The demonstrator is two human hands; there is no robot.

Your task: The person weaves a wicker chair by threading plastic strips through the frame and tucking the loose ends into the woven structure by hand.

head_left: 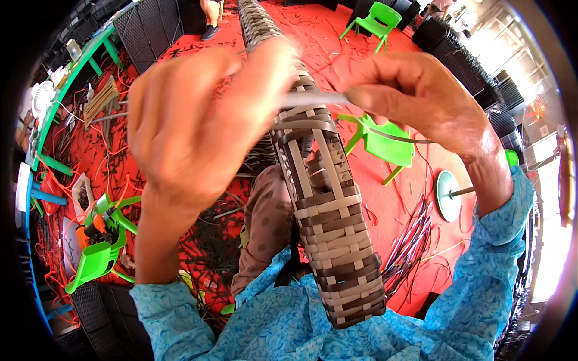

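Note:
A long woven piece (337, 240) in brown and beige flat strips slants from the top of the view down to my lap. Between my hands, a grey weaving strip (319, 99) stretches across it, above an open part of the weave. My right hand (430, 96) pinches this strip between thumb and fingers, and a thin tail of strip curves out below them. Smeared by motion, my left hand (192, 120) is closed, its fingers curled round the strip's other end. The fingertips of the left hand are hidden.
A green chair (388, 144) stands just beyond the woven piece, another green chair (376, 23) farther back. A round disc with a rod (447, 195) and a bundle of loose strips (412, 240) lie at right. At left are a green-edged table (78, 54) and a tipped green chair (99, 259).

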